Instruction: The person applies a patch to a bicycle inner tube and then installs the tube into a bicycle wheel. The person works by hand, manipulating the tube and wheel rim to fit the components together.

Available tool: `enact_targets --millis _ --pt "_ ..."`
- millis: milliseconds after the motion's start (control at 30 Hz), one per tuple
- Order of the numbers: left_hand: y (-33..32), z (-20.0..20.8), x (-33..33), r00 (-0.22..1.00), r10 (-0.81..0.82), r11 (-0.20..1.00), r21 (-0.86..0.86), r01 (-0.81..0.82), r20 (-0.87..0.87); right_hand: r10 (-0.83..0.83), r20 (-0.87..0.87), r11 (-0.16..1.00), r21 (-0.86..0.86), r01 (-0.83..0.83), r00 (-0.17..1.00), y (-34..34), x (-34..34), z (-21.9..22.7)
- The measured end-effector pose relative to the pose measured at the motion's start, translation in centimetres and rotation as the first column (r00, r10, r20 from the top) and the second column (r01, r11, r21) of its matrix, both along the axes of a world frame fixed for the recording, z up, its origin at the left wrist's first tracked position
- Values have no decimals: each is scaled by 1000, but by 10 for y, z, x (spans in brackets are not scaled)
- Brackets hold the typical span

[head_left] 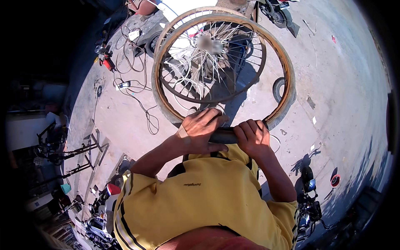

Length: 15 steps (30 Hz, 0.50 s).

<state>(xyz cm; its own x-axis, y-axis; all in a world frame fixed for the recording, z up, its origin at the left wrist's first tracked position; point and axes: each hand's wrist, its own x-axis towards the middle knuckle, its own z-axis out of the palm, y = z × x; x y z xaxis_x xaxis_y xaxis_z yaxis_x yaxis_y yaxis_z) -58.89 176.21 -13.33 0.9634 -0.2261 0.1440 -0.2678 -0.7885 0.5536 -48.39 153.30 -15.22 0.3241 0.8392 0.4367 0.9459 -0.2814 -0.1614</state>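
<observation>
A large worn tyre (287,100), grey outside and tan-brown along its inner edge, is held up in front of me. My left hand (201,128) grips its near side, fingers bent over the top and thumb spread below. Just to the right, my right hand (253,136) has its fingers wrapped around the same tyre. Between the two hands a dark stretch of it shows. Within the ring, and partly behind it, is a spoked wheel with a dark rim (212,101); its hub is blurred. Whether tyre and rim touch anywhere I cannot tell.
Cables (143,83) lie looped on the concrete floor at the left, near a red tool (108,63). A small tyre (278,89) lies beyond the ring at right. Metal frames (89,146) stand at the left, and motorbike parts (308,208) at the lower right.
</observation>
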Motion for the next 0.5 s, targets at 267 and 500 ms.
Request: enact_targets --millis 267,500 --pt "-22 -38 -20 911 104 920 310 -241 398 92 46 996 -18 -91 995 -2 6 -8" --pt "36 -53 -44 898 -36 906 393 -156 439 193 36 981 6 -193 981 -36 81 -28"
